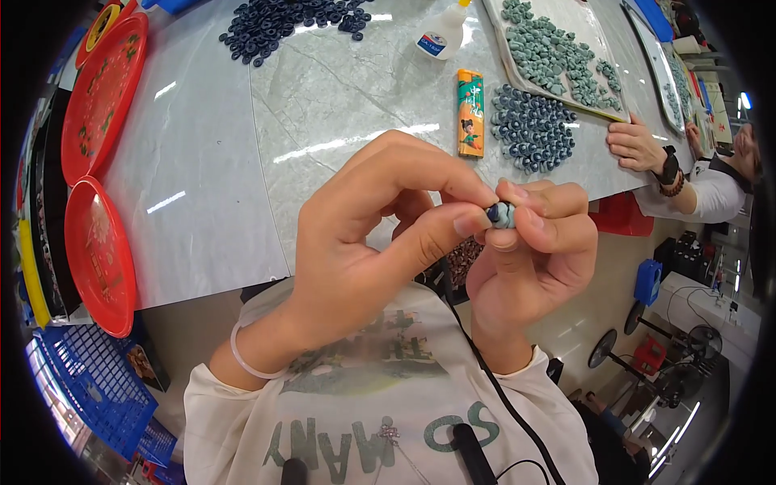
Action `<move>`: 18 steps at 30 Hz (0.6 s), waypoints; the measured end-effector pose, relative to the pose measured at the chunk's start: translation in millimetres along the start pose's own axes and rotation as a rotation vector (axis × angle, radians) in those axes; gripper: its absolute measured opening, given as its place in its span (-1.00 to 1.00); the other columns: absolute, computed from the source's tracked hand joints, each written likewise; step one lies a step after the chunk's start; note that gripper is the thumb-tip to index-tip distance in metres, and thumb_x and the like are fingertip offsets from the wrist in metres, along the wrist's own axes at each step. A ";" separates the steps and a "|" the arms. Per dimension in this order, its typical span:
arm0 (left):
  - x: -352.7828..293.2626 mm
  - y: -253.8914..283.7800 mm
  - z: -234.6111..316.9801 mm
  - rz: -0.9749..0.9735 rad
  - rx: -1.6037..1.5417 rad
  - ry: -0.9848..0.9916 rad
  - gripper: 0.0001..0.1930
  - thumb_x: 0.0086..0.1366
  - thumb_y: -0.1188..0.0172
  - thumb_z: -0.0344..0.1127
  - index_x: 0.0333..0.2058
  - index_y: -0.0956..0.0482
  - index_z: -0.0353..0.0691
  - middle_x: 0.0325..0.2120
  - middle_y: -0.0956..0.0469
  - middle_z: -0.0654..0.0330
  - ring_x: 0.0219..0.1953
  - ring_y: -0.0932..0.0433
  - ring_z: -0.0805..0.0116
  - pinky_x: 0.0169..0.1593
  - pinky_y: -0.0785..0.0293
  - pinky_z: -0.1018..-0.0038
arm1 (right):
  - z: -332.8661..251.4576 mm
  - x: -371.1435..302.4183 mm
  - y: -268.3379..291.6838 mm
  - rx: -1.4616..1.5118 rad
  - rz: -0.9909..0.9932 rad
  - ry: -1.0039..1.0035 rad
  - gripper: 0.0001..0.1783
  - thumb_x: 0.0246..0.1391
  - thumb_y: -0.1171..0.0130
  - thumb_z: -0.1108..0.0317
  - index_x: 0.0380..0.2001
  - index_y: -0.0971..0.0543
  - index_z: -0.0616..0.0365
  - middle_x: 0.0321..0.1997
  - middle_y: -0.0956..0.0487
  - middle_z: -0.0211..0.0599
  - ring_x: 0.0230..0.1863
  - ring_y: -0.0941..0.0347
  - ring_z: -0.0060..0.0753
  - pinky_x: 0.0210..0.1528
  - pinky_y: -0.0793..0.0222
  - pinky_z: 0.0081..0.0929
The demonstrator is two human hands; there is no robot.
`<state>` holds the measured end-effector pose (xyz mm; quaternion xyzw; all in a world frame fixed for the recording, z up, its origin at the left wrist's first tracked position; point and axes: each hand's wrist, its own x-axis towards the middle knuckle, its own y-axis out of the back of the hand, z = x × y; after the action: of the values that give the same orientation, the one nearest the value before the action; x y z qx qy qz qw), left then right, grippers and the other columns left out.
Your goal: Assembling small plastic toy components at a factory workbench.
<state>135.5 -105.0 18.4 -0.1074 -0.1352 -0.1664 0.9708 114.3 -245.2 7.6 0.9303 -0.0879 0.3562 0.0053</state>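
Note:
My left hand (364,230) pinches a small dark blue piece (491,213) between thumb and forefinger. With thumb and fingertips, my right hand (540,234) grips a small pale blue-green piece (505,216). The two pieces touch, held together above the table's near edge; fingers partly cover both. Beyond my hands stands a close group of small dark blue and pale green pieces (533,129). An orange box (470,113) lies left of that group. Farther back is a heap of loose dark blue rings (279,28).
A white tray (505,61) of pale green pieces lies at the far right, near another person's hand (636,145). A clear bottle (443,34) with a yellow tip stands beyond the box. Red trays (101,250) line the left edge; a blue crate (105,388) sits below.

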 end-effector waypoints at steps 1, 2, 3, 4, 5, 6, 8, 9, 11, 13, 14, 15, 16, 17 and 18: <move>-0.6 -0.7 -0.2 0.001 0.001 0.001 -0.85 0.15 -0.17 -0.39 -0.33 -0.45 -0.32 -0.40 -0.41 0.19 -0.44 -0.35 0.54 -0.40 -0.27 0.66 | -1.3 -1.1 -0.1 0.001 0.000 -0.001 -0.76 -0.23 -0.19 0.76 -0.42 -0.47 0.29 -0.31 -0.42 -0.10 -0.37 -0.47 -0.45 -0.35 -0.49 -0.65; -1.8 -1.6 -0.3 -0.001 0.026 -0.016 -0.85 0.14 -0.17 -0.42 -0.33 -0.45 -0.32 -0.40 -0.41 0.19 -0.41 -0.36 0.51 -0.37 -0.28 0.64 | -4.2 -3.4 -1.0 0.005 0.012 -0.040 -0.79 -0.21 -0.21 0.68 -0.44 -0.45 0.26 -0.33 -0.42 -0.14 -0.34 -0.44 -0.42 -0.30 -0.44 -0.60; -2.7 -3.1 -0.5 -0.005 0.048 -0.033 -0.85 0.12 -0.18 -0.44 -0.33 -0.45 -0.32 -0.40 -0.41 0.18 -0.39 -0.37 0.49 -0.34 -0.28 0.62 | -7.3 -5.8 -1.7 0.006 0.026 -0.079 -0.80 -0.19 -0.24 0.60 -0.46 -0.44 0.22 -0.34 -0.42 -0.18 -0.32 -0.42 -0.40 -0.25 -0.39 -0.54; -3.0 -4.2 -0.7 -0.008 0.071 -0.049 -0.85 0.10 -0.19 -0.47 -0.33 -0.45 -0.32 -0.40 -0.41 0.18 -0.36 -0.37 0.46 -0.31 -0.29 0.60 | -8.7 -7.0 -2.0 0.008 0.040 -0.118 -0.80 -0.18 -0.26 0.52 -0.47 -0.42 0.19 -0.36 -0.42 -0.22 -0.29 -0.40 -0.38 -0.20 -0.34 -0.49; -2.5 -4.8 -0.7 -0.009 0.071 -0.047 -0.85 0.10 -0.19 -0.47 -0.33 -0.45 -0.32 -0.40 -0.41 0.18 -0.36 -0.37 0.46 -0.31 -0.29 0.60 | -7.6 -6.6 -2.0 0.007 0.041 -0.119 -0.80 -0.18 -0.26 0.52 -0.47 -0.42 0.19 -0.36 -0.42 -0.22 -0.29 -0.40 -0.38 -0.20 -0.34 -0.49; -1.7 -5.2 -0.4 -0.003 0.129 -0.092 -0.84 0.09 -0.20 -0.49 -0.33 -0.45 -0.32 -0.40 -0.41 0.17 -0.38 -0.38 0.45 -0.32 -0.30 0.60 | -5.2 -5.3 -2.1 0.074 0.052 -0.134 -0.80 -0.20 -0.25 0.59 -0.47 -0.44 0.21 -0.34 -0.43 -0.19 -0.30 -0.42 -0.39 -0.21 -0.38 -0.52; 0.0 -5.2 -0.4 0.008 0.243 -0.185 -0.81 0.05 -0.21 -0.53 -0.32 -0.46 -0.33 -0.41 -0.42 0.16 -0.40 -0.39 0.43 -0.34 -0.31 0.59 | -1.1 -3.5 -1.6 0.205 0.075 -0.161 -0.75 -0.26 -0.22 0.74 -0.45 -0.48 0.27 -0.32 -0.43 -0.13 -0.33 -0.46 -0.42 -0.24 -0.46 -0.58; 0.2 -4.6 -1.4 0.006 0.240 -0.184 -0.81 0.05 -0.21 -0.53 -0.32 -0.46 -0.33 -0.41 -0.42 0.16 -0.40 -0.39 0.43 -0.34 -0.31 0.59 | -0.5 -3.7 -0.2 0.202 0.076 -0.161 -0.75 -0.26 -0.22 0.74 -0.45 -0.48 0.27 -0.32 -0.43 -0.13 -0.33 -0.46 -0.42 -0.24 -0.46 -0.58; -0.9 -2.0 -5.5 -0.029 0.429 -0.297 -0.78 0.03 -0.22 -0.55 -0.30 -0.46 -0.32 -0.40 -0.42 0.16 -0.43 -0.39 0.43 -0.39 -0.32 0.60 | 0.7 -4.5 4.8 0.241 0.016 -0.254 -0.75 -0.23 -0.22 0.71 -0.40 -0.49 0.29 -0.31 -0.43 -0.15 -0.32 -0.45 -0.45 -0.22 -0.43 -0.58; -2.0 -0.9 -8.4 -0.049 0.516 -0.356 -0.76 0.02 -0.22 -0.56 -0.29 -0.46 -0.32 -0.40 -0.42 0.16 -0.45 -0.38 0.44 -0.41 -0.32 0.60 | 0.3 -3.1 12.1 0.253 -0.013 -0.298 -0.75 -0.22 -0.22 0.70 -0.38 -0.50 0.30 -0.30 -0.43 -0.17 -0.32 -0.44 -0.47 -0.21 -0.42 -0.58; -3.9 -1.4 -8.8 -0.036 0.550 -0.325 -0.77 0.02 -0.21 -0.56 -0.29 -0.46 -0.31 -0.39 -0.42 0.15 -0.46 -0.37 0.45 -0.44 -0.31 0.61 | -0.4 -1.8 17.3 0.211 -0.015 -0.332 -0.76 -0.19 -0.20 0.69 -0.35 -0.51 0.31 -0.29 -0.43 -0.18 -0.32 -0.43 -0.50 -0.21 -0.40 -0.60; -6.2 -1.9 -8.8 -0.022 0.583 -0.294 -0.77 0.03 -0.19 -0.57 -0.28 -0.46 -0.30 -0.38 -0.42 0.15 -0.47 -0.37 0.46 -0.46 -0.31 0.61 | -1.3 -0.1 23.2 0.168 -0.016 -0.366 -0.77 -0.15 -0.17 0.67 -0.32 -0.51 0.32 -0.29 -0.43 -0.20 -0.32 -0.42 -0.52 -0.21 -0.39 -0.61; -8.3 -1.8 -8.8 -0.008 0.616 -0.263 -0.77 0.04 -0.17 -0.58 -0.28 -0.46 -0.29 -0.38 -0.42 0.15 -0.49 -0.36 0.47 -0.48 -0.31 0.62 | -2.3 1.8 29.9 0.125 -0.018 -0.399 -0.77 -0.12 -0.15 0.66 -0.29 -0.52 0.34 -0.28 -0.42 -0.22 -0.33 -0.41 -0.55 -0.21 -0.37 -0.62; -10.4 -0.8 -8.9 -0.008 0.610 -0.266 -0.77 0.04 -0.17 -0.58 -0.28 -0.46 -0.29 -0.38 -0.42 0.15 -0.49 -0.36 0.47 -0.48 -0.31 0.62 | -1.1 4.5 39.8 0.119 -0.019 -0.397 -0.77 -0.12 -0.15 0.66 -0.29 -0.52 0.34 -0.28 -0.42 -0.22 -0.33 -0.41 -0.55 -0.21 -0.37 -0.62; -12.6 0.8 -10.5 0.015 0.609 -0.204 -0.76 0.01 -0.18 -0.58 -0.28 -0.47 -0.27 -0.38 -0.42 0.14 -0.53 -0.37 0.44 -0.50 -0.32 0.60 | 2.8 6.6 53.8 -0.073 0.035 -0.376 -0.78 -0.09 -0.11 0.64 -0.28 -0.50 0.34 -0.25 -0.42 -0.23 -0.34 -0.38 -0.55 -0.24 -0.33 -0.64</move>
<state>126.8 -103.3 4.6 0.1708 -0.2746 -0.0994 0.9410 112.0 -299.5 7.1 0.9779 -0.1166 0.1725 0.0163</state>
